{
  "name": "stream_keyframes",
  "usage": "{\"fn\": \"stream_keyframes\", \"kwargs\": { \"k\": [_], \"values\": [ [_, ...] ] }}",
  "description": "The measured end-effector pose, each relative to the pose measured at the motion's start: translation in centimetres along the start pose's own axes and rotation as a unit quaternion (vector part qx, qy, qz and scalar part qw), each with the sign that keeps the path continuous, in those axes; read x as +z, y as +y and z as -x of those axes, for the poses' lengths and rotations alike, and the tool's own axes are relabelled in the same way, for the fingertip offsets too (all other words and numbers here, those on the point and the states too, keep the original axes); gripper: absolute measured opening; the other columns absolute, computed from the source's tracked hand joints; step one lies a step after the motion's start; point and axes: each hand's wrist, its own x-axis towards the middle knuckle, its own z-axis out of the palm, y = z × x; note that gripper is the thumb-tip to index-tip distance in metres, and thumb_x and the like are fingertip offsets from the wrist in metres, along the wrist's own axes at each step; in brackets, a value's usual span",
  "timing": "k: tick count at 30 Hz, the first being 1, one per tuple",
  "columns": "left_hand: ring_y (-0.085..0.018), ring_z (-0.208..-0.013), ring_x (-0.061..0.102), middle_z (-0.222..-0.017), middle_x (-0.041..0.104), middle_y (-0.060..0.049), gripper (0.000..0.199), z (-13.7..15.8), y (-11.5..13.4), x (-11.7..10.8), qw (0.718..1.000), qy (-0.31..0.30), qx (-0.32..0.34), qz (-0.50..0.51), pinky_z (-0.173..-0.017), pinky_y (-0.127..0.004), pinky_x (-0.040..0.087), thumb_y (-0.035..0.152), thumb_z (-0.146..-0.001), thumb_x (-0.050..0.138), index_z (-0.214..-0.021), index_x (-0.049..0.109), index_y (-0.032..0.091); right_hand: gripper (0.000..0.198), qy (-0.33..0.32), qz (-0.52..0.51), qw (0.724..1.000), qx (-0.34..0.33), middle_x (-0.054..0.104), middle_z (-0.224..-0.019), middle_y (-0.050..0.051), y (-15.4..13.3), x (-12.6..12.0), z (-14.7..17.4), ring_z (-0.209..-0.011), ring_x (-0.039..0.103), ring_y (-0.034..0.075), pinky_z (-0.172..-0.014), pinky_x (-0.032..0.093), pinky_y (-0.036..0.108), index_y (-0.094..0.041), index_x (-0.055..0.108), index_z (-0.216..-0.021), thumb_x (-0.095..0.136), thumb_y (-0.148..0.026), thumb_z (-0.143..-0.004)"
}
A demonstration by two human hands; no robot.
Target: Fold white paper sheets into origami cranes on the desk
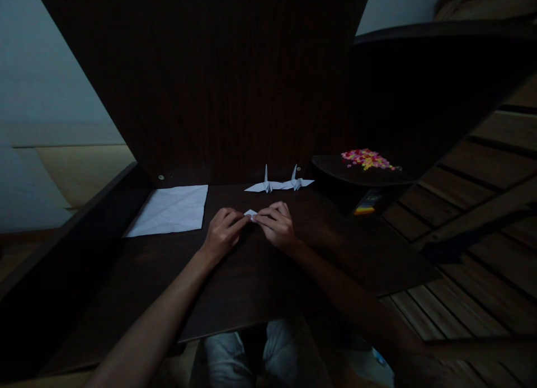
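Between my two hands is a small folded piece of white paper (250,213), its pointed top showing above the fingertips. My left hand (225,229) pinches its left side, and my right hand (277,224) has its fingertips on the right side. Most of the folded paper is hidden by the fingers. Just beyond the hands, two white paper cranes (279,185) stand side by side at the back of the desk, necks pointing up. To the left lies a creased sheet of white paper (170,210), flat on the dark desk.
The dark wooden desk (235,298) has a tall back panel (210,85) and a raised left side edge (62,237). On a small corner shelf (352,175) at the right sits a pile of small colourful pieces (368,159). A box with a yellow stripe (364,210) is beneath it.
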Motion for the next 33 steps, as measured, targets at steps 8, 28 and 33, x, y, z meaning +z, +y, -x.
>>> {"fn": "stream_keyframes", "kwargs": {
  "k": [8,28,33],
  "values": [
    [-0.020,-0.083,0.055,-0.084,0.065,-0.009,0.034,-0.3,0.2,-0.6,0.999,-0.046,0.025,-0.012,-0.070,-0.036,0.050,0.010,-0.088,0.043,-0.116,0.061,0.017,0.020,-0.035,0.016,0.999,-0.025,0.070,-0.084,0.002,0.2,-0.4,-0.1,-0.083,0.050,0.019,-0.074,0.035,0.036,-0.031,0.073,-0.092,0.061,-0.017,-0.084],
    [-0.019,-0.075,0.050,-0.075,0.057,-0.006,0.028,-0.2,-1.5,-0.8,0.998,-0.030,0.020,-0.050,-0.065,-0.033,0.047,0.012,-0.090,0.047,-0.114,0.060,0.016,0.022,0.033,0.007,0.999,-0.010,0.071,-0.075,0.003,0.7,-0.6,-0.3,-0.072,0.052,0.019,-0.066,0.041,0.037,-0.027,0.074,-0.085,0.058,-0.012,-0.084],
    [-0.018,-0.071,0.047,-0.072,0.055,-0.006,0.030,0.1,-1.6,-0.8,0.998,-0.028,0.014,-0.046,-0.062,-0.032,0.046,0.007,-0.089,0.042,-0.112,0.060,0.015,0.021,0.030,0.016,0.999,-0.024,0.071,-0.072,0.002,0.6,-0.5,-0.4,-0.070,0.053,0.018,-0.065,0.042,0.036,-0.025,0.074,-0.082,0.059,-0.010,-0.083]
  ]
}}
